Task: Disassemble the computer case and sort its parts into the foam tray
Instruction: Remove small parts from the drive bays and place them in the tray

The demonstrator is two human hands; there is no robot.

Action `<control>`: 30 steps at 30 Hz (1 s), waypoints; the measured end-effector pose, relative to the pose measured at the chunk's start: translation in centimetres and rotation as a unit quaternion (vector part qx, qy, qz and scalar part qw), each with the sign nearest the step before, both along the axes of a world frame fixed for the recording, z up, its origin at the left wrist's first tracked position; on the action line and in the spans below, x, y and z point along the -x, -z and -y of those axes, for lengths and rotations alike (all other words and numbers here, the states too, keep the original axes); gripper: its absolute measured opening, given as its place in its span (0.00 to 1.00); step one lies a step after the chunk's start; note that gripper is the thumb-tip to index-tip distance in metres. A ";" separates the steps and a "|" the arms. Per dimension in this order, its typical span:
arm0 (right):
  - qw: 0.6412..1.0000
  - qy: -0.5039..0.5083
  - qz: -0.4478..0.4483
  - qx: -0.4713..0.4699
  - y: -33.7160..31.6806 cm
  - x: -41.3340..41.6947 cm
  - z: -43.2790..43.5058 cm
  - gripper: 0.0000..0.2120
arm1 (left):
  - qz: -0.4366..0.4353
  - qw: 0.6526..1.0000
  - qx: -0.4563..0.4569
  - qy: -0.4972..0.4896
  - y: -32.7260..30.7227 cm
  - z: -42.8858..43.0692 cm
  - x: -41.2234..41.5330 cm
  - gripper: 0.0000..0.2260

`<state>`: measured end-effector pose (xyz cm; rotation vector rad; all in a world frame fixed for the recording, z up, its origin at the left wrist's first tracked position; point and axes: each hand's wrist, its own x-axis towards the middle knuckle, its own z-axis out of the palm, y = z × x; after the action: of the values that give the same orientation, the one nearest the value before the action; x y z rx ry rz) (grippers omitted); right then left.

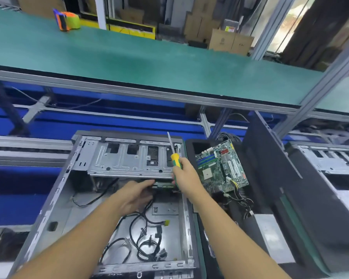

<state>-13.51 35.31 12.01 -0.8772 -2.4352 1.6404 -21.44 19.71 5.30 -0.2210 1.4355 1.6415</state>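
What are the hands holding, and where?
Right hand grips the screwdriver by its yellow-green handle. Left hand reaches under the drive cage; hold cannot be told.

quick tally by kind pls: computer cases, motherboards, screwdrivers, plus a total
open grey metal computer cases: 2
green circuit-board motherboard: 1
yellow-and-green-handled screwdriver: 1
total: 4

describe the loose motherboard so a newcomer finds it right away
Start at the open grey metal computer case in the middle. Just right of it, beyond the right hand gripping the yellow-and-green screwdriver, a green circuit board lies on a black foam tray. Only it shows blue memory slots and a red connector.
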 end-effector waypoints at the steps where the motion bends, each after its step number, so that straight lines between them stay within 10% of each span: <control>1: 1.000 0.013 -0.012 0.003 0.2 -0.3 0.3 0.06 | 0.017 0.998 -0.036 -0.043 0.2 -0.8 0.0 0.14; 5: 0.995 0.069 -0.051 0.041 0.8 -0.7 0.3 0.08 | 0.025 0.994 -0.065 -0.089 -0.1 -2.9 -0.2 0.04; 23: 0.999 0.017 -0.030 -0.002 0.9 -0.5 0.1 0.07 | 0.035 0.976 -0.050 0.210 -3.5 4.3 -2.1 0.23; 30: 0.998 -0.062 -0.028 -0.007 0.4 -1.9 -1.0 0.07 | 0.028 0.987 -0.029 0.158 -4.8 7.6 -4.1 0.23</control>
<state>-11.58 36.31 11.65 -0.6802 -2.5070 1.6601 -17.29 12.08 10.07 -0.0040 1.3036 1.4031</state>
